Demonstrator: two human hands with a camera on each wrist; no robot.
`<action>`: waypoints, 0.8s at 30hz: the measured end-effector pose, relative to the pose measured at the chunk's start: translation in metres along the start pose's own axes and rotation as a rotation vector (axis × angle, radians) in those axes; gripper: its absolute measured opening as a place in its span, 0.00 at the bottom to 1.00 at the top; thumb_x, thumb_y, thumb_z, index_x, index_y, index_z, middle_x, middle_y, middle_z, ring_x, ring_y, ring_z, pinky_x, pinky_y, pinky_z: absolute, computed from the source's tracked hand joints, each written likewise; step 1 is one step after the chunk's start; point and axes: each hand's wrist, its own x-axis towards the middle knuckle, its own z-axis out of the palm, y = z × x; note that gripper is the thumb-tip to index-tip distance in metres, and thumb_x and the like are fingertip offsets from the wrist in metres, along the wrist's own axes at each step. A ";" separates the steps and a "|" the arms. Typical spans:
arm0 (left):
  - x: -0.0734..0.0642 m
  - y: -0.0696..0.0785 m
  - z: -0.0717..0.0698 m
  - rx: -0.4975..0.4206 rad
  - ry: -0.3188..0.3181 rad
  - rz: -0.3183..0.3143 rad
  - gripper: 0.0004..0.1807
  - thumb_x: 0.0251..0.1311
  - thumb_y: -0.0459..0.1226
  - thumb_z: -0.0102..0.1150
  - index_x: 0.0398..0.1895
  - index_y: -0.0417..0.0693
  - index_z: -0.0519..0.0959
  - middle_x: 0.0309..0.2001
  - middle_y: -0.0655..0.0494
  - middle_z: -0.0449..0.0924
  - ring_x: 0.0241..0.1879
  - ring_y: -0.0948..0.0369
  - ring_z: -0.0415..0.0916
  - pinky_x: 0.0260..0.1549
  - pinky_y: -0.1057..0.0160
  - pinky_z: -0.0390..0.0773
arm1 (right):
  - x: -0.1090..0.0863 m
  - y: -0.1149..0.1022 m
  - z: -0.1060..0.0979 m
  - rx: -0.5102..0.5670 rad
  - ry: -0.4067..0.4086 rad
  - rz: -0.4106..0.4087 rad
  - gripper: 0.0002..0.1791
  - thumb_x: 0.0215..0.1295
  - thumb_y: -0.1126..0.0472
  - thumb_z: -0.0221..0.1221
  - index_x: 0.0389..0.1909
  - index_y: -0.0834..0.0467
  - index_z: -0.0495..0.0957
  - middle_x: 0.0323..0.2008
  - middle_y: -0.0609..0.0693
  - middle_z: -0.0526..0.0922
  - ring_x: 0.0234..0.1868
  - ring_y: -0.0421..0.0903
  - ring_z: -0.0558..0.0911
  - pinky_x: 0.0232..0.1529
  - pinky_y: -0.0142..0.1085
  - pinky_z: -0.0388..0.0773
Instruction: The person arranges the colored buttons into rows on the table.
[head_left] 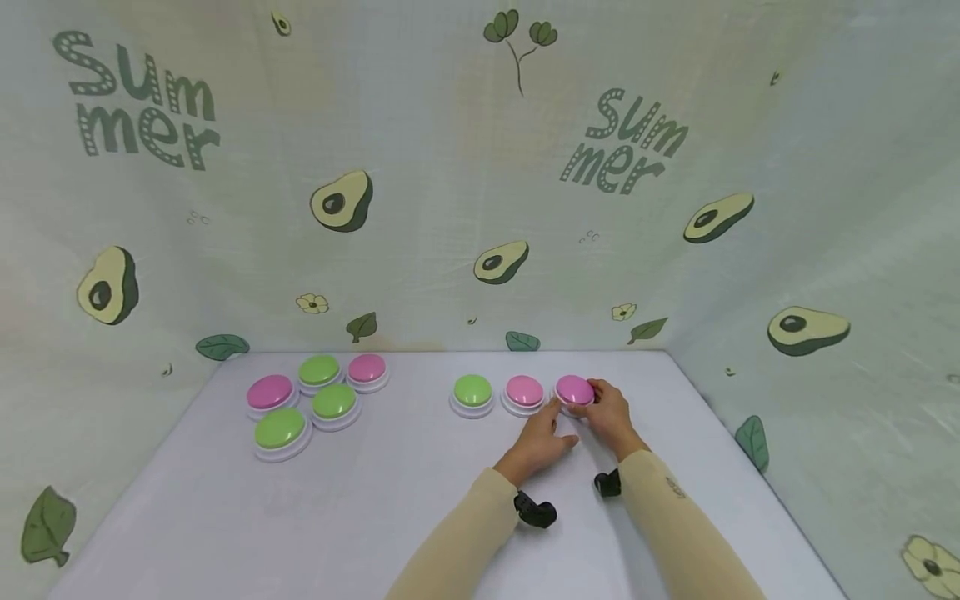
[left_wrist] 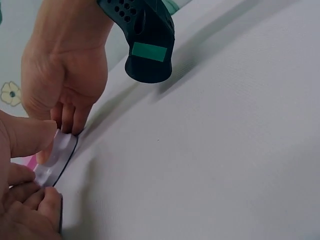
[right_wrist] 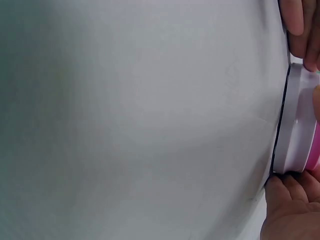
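At the right end of a short row sits a magenta push button point(head_left: 574, 390) on a round white base. My right hand point(head_left: 609, 415) grips it from the right, thumb across the near side. My left hand point(head_left: 542, 442) reaches in from the left, fingertips against the base's left side and thumb held away from it. Just left of these fingers is a pink push button point(head_left: 524, 391), then a green push button point(head_left: 472, 391). Up close, the right wrist view shows the white base point(right_wrist: 295, 120) between both hands' fingers.
A cluster of green and pink buttons stands at the table's far left, including a green one point(head_left: 280, 428) and a magenta one point(head_left: 270, 392). The white table point(head_left: 300, 533) ends at a printed cloth point(head_left: 420, 275) behind. Dark wrist cameras point(head_left: 536, 510) hang below both wrists.
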 end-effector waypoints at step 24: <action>-0.100 -0.036 -0.182 -0.135 0.144 -0.062 0.22 0.73 0.39 0.64 0.65 0.37 0.80 0.63 0.44 0.82 0.63 0.47 0.79 0.64 0.47 0.80 | -0.036 -0.037 0.026 0.066 0.229 0.054 0.47 0.67 0.58 0.70 0.77 0.74 0.56 0.74 0.75 0.63 0.74 0.72 0.63 0.76 0.61 0.63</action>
